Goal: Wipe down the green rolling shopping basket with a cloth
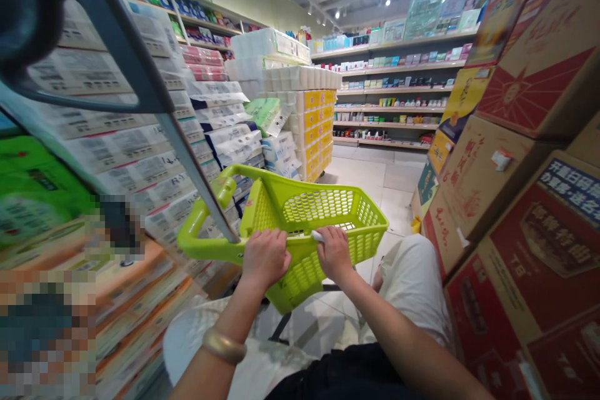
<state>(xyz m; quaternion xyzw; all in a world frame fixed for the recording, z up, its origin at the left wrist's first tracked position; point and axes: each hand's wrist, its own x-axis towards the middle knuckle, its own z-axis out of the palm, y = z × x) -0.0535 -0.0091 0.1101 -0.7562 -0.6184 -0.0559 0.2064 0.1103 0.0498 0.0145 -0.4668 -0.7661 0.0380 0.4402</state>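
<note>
A lime-green plastic shopping cart with lattice sides stands crosswise before me, its push handle on the left. My left hand is closed over the near side rim, close to the foot of a metal pole. The pole slants up to the left and ends in a dark loop handle. Further right on the same rim, my right hand is closed too. A small white object shows by its thumb and fingers; its kind is unclear. A gold-coloured bangle circles my left wrist.
Stacked paper packs rise on the left, with yellow-and-white packs beyond. Red and brown cartons are piled close on the right. Tiled floor leads to stocked shelves at the back. Part of the lower left is pixelated.
</note>
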